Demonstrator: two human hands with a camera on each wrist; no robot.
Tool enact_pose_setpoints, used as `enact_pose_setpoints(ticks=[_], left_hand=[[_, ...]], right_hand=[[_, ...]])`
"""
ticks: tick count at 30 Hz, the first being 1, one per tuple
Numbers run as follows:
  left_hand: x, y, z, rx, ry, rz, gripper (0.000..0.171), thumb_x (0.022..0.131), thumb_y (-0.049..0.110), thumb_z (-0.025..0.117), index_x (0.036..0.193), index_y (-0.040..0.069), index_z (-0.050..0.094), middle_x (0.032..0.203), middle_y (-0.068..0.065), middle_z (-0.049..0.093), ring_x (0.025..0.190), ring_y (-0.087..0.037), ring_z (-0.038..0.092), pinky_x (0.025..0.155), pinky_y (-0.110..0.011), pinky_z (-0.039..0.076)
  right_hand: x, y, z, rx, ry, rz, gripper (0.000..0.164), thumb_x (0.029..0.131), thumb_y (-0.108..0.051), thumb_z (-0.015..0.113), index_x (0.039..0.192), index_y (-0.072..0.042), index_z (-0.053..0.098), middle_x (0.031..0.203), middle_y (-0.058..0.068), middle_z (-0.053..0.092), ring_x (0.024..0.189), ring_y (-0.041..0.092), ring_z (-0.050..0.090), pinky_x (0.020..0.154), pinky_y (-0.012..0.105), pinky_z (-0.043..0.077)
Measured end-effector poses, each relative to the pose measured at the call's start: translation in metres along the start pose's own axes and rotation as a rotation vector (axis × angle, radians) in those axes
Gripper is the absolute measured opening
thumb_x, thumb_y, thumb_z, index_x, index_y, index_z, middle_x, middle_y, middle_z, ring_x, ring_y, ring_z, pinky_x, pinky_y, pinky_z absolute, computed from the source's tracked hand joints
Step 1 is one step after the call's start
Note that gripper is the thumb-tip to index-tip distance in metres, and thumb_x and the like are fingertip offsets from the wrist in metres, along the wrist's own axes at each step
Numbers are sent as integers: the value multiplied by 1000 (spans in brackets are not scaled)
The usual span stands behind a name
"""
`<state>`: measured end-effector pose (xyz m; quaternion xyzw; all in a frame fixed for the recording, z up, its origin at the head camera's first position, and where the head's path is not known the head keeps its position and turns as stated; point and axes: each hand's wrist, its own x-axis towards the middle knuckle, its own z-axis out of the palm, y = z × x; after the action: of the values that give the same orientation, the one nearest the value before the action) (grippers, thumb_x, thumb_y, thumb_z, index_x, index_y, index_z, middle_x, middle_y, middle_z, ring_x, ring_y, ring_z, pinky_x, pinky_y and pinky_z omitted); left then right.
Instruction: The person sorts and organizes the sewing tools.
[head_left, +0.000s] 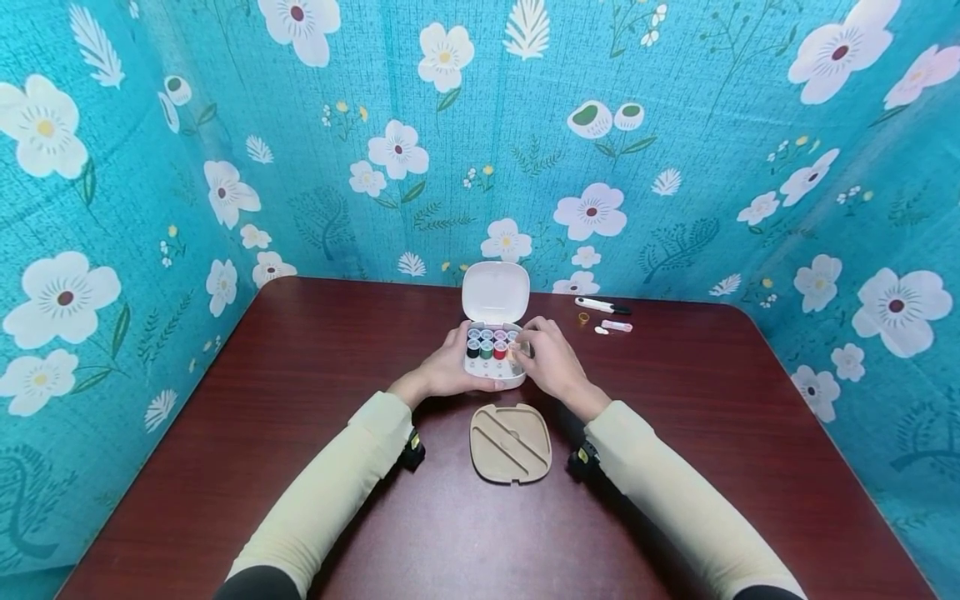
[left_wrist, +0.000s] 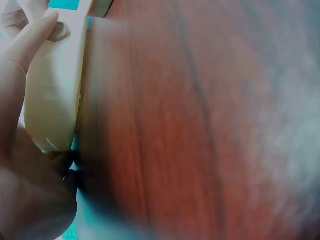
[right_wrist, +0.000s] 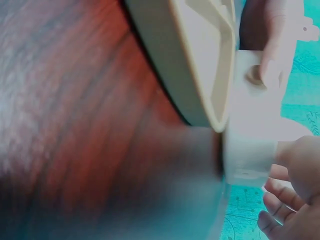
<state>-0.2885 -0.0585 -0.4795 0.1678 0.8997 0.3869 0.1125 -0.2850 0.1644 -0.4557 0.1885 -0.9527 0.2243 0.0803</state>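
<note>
A white sewing kit box stands on the table with its lid raised at the back. Thread spools in black, green, red and other colours sit in rows inside. My left hand grips the box from its left side, the thumb along the front wall beside a round catch. At the right end of the front row, my right hand reaches over the rim and pinches a cream thread spool, partly hidden by the fingers.
A beige tray with raised ridges lies in front of the box. Toward the back right lie a white-and-black pen-like tool, a gold ring-shaped piece and a small pink-and-clear item. Floral curtains border the table.
</note>
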Motion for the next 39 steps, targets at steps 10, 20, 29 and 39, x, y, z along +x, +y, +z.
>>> enact_pose_setpoints(ticks=[10, 20, 29, 39], left_hand=[[-4, 2, 6, 17, 5, -26, 134, 66, 64, 88, 163, 18, 7, 157, -13, 28, 129, -30, 48, 106, -49, 43], [-6, 4, -13, 40, 77, 85, 125, 76, 54, 86, 164, 12, 7, 160, -16, 25, 140, -30, 38, 113, -50, 38], [-13, -2, -16, 79, 56, 95, 118, 81, 52, 83, 162, 3, 14, 160, -18, 27, 144, -31, 37, 116, -48, 34], [-17, -3, -15, 84, 37, 120, 114, 84, 50, 82, 162, 3, 14, 162, -20, 26, 146, -32, 35, 118, -47, 32]], right_hand=[[-8, 9, -19, 58, 33, 13, 20, 93, -17, 74, 106, 0, 77, 115, 13, 62, 110, 31, 55, 97, 48, 48], [-6, 24, -43, 59, 97, 6, 27, 96, -19, 71, 114, 1, 72, 121, 17, 60, 114, 35, 56, 101, 51, 46], [-19, 22, -40, 16, 25, -66, 31, 95, -22, 72, 120, -2, 70, 120, 13, 61, 112, 31, 57, 99, 49, 49], [-54, -14, -37, -129, -99, -298, 34, 95, -29, 73, 118, -4, 71, 108, 8, 64, 93, 22, 62, 81, 43, 54]])
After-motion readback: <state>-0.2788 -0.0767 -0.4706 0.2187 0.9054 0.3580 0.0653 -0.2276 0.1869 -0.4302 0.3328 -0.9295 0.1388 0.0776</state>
